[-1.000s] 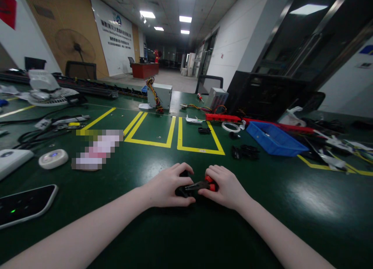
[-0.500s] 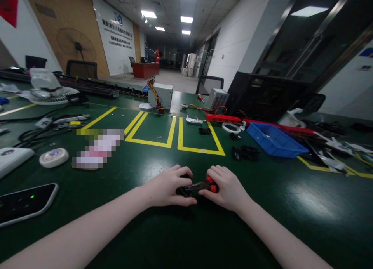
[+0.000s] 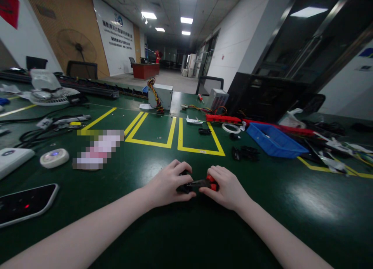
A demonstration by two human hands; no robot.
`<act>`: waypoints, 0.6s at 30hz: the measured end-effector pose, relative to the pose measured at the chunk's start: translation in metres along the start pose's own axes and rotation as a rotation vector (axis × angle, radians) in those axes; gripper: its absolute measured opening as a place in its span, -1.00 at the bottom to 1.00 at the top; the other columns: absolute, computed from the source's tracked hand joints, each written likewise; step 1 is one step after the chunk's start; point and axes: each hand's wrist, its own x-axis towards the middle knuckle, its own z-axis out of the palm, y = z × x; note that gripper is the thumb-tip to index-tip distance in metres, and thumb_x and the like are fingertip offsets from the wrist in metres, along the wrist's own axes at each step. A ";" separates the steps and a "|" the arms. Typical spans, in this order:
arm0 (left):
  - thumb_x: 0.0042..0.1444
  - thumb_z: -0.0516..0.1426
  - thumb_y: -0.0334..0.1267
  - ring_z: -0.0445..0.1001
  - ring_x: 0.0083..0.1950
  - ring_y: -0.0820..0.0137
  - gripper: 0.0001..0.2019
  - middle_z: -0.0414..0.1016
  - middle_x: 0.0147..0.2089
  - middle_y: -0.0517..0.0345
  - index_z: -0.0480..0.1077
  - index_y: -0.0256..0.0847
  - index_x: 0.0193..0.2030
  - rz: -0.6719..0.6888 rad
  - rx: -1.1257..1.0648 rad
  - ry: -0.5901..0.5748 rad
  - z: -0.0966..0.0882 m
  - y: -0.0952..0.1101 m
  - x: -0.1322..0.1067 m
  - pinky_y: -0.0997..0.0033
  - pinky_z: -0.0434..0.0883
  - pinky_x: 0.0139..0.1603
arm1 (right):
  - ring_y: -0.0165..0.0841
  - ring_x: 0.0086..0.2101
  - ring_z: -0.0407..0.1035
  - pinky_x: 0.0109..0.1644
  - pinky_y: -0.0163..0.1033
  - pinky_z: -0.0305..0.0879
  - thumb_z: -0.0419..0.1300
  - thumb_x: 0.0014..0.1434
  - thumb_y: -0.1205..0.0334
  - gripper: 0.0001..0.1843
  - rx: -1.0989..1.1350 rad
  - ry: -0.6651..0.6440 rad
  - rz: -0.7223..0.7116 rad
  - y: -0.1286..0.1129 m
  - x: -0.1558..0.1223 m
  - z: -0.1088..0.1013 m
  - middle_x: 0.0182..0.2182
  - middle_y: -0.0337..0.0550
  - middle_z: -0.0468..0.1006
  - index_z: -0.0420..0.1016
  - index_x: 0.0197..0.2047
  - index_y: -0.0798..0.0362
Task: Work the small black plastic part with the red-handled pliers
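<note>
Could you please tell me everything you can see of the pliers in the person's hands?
The pliers are small, with a dark slim metal nose and red handles. They lie nearly level just above the green table, nose pointing left. The right hand grips the handles; the nose meets a small black part under the left hand.

The white wall board (image 3: 118, 38) carries a logo and rows of dark characters too small to read, and no other text is legible anywhere.
</note>
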 end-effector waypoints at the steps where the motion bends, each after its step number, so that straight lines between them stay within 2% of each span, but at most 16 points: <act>1: 0.17 0.23 -0.11 0.35 -0.02 0.22 -0.78 0.39 0.04 0.01 0.45 -0.22 -0.18 0.001 -0.011 -0.011 0.000 0.000 0.000 0.23 0.43 -0.07 | -0.31 -0.41 0.23 -0.34 -0.19 0.11 0.07 0.19 -0.29 -0.50 0.006 -0.005 0.000 0.000 0.000 0.000 -0.41 -0.13 0.39 0.24 -0.40 0.01; 7: 0.22 0.20 -0.09 0.40 -0.09 0.29 -0.79 0.42 -0.01 0.07 0.45 -0.20 -0.19 -0.034 -0.146 -0.078 -0.007 0.002 0.000 0.30 0.40 -0.10 | -0.31 -0.39 0.24 -0.33 -0.19 0.13 0.15 0.17 -0.20 -0.57 0.047 -0.026 -0.001 -0.002 0.001 -0.003 -0.41 -0.15 0.39 0.26 -0.39 0.01; 12: 0.21 0.20 -0.15 0.39 -0.05 0.27 -0.83 0.41 0.00 0.05 0.46 -0.22 -0.20 -0.074 -0.174 -0.053 -0.012 0.004 0.001 0.28 0.41 -0.07 | -0.24 -0.25 0.33 -0.19 -0.12 0.26 0.23 0.14 -0.12 -0.62 0.103 -0.010 -0.002 -0.003 0.002 -0.006 -0.25 -0.10 0.46 0.36 -0.20 0.01; 18: 0.20 0.20 -0.18 0.40 -0.05 0.27 -0.86 0.43 -0.03 0.05 0.48 -0.20 -0.24 -0.101 -0.225 0.032 -0.009 0.001 0.002 0.25 0.41 -0.05 | -0.09 0.01 0.33 0.04 0.04 0.29 0.20 0.15 -0.04 -0.56 0.213 0.144 -0.056 0.002 -0.003 -0.008 -0.03 0.03 0.46 0.36 0.03 -0.02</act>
